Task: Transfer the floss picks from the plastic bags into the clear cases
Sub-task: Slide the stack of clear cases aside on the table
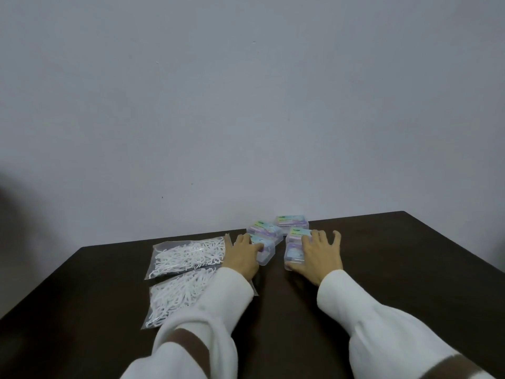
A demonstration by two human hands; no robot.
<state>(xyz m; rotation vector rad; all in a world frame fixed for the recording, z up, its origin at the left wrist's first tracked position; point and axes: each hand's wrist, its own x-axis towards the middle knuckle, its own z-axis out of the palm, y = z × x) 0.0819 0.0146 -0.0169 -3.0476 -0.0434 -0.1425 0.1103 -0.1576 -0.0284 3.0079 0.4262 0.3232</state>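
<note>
On the left of the dark table (82, 283) lie two bags (188, 257), one far and one near, both still full of white picks (177, 294), with their long sides running left to right. Just right of the far bag, the left hand (243, 259) holds a small clear case (264, 250) with curled fingers, so I think this hand is nearer the bags. Further right, the right hand (317, 254) lies spread flat on two more cases (294, 248), and two others (291, 221) sit behind.
</note>
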